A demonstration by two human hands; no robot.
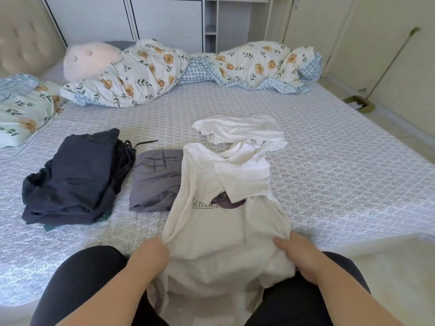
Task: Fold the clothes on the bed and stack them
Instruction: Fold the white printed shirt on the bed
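A white T-shirt [223, 222] with dark lettering lies lengthwise on the bed [341, 175] in front of me, one sleeve folded inward over its chest. My left hand [150, 255] grips its lower left edge. My right hand [299, 255] grips its lower right edge, fingers tucked into the cloth. The hem hangs down between my knees. A second white garment [240, 129] lies crumpled just beyond the collar. A folded grey shirt [155, 182] sits to the left, partly under the white one. Further left is a stack of folded dark navy clothes [75, 177].
A floral and blue-check duvet [188, 69] is bunched along the far side of the bed, with a pink plush pillow [89, 58] and a floral pillow [23, 109] at left. A broom and dustpan [360, 103] lean by the right wall.
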